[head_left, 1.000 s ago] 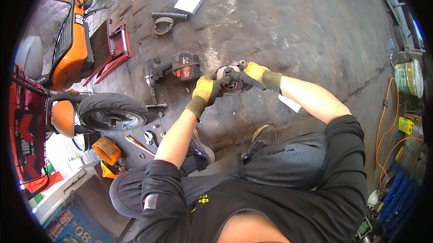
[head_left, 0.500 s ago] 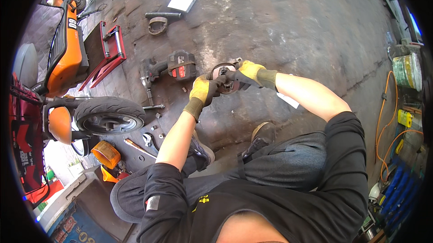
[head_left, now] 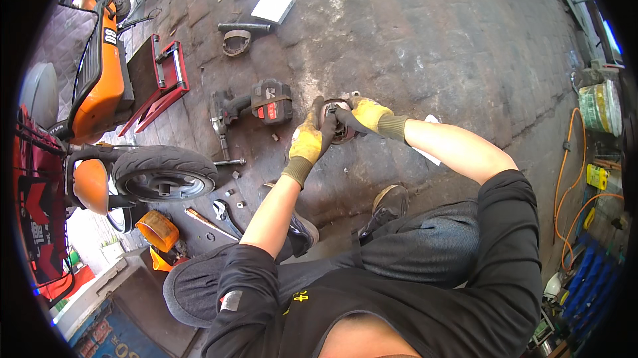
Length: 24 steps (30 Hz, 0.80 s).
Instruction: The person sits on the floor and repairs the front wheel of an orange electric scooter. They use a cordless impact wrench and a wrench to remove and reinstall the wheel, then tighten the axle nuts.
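Note:
In front of my feet, both gloved hands are on a round drum brake plate (head_left: 345, 133) with curved shoes round its rim and a small lever at its upper right. My left hand (head_left: 318, 125), in a yellow and dark glove, is closed on its left side. My right hand (head_left: 365, 113), gloved alike, grips the plate from the right, its dark fingers reaching to the middle. The fingers hide much of the plate's centre. A cordless impact wrench (head_left: 226, 115) with a big battery (head_left: 271, 102) lies left of my hands.
Beyond lie a loose curved brake shoe (head_left: 236, 43), a dark tube (head_left: 244, 27) and a white box (head_left: 273, 7). At left are a scooter wheel (head_left: 163, 175), an orange scooter (head_left: 100, 92), a red stand (head_left: 163, 85) and an adjustable wrench (head_left: 226, 217). An orange cord (head_left: 557, 178) runs down the right.
My left hand has moved up and right, its fingers now along the plate's left rim. The right hand stays at the plate's right side. The whole view has shifted slightly.

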### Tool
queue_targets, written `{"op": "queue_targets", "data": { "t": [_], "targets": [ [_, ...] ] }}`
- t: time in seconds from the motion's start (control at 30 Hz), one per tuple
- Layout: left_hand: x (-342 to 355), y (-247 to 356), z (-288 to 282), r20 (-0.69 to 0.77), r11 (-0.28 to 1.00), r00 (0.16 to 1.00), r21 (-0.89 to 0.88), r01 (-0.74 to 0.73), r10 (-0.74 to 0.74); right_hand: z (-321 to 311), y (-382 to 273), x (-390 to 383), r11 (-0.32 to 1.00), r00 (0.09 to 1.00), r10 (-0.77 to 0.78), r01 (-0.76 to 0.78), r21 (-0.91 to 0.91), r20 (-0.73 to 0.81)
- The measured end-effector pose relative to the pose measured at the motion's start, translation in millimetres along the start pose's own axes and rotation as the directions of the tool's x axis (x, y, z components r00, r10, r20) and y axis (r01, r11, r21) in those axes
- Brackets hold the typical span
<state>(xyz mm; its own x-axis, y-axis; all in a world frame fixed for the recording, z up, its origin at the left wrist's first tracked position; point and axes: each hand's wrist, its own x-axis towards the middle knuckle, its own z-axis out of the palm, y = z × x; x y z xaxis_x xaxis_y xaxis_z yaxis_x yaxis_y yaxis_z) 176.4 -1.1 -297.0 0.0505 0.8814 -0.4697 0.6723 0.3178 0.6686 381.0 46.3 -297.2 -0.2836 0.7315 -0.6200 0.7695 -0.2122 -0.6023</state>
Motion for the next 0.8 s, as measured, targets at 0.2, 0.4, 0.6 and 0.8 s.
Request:
{"op": "queue_targets", "data": {
  "t": [0.2, 0.4, 0.6, 0.8],
  "targets": [
    [7.2, -4.0, 25.1, -0.350, 0.955, 0.890, 0.154, -0.252, 0.291, 16.1, -6.0, -7.2, 0.980, 0.981, -0.129, 0.104, -0.168, -0.145],
    [22.6, -16.7, 58.7, -0.542, 0.951, 0.786, 0.242, -0.192, 0.297, 24.5, -15.0, -14.1, 0.992, 0.971, -0.076, 0.049, -0.118, -0.228],
    [31.1, -26.1, 67.9, -0.485, 0.957, 0.853, -0.098, -0.274, 0.194, 36.2, -23.3, -11.9, 0.953, 0.962, -0.038, -0.047, -0.299, -0.272],
    [34.3, -29.1, 68.9, -0.477, 0.924, 0.865, -0.239, -0.300, 0.158, 68.4, -8.1, 7.8, 0.949, 0.884, -0.135, -0.014, -0.316, -0.447]
  ]
}}
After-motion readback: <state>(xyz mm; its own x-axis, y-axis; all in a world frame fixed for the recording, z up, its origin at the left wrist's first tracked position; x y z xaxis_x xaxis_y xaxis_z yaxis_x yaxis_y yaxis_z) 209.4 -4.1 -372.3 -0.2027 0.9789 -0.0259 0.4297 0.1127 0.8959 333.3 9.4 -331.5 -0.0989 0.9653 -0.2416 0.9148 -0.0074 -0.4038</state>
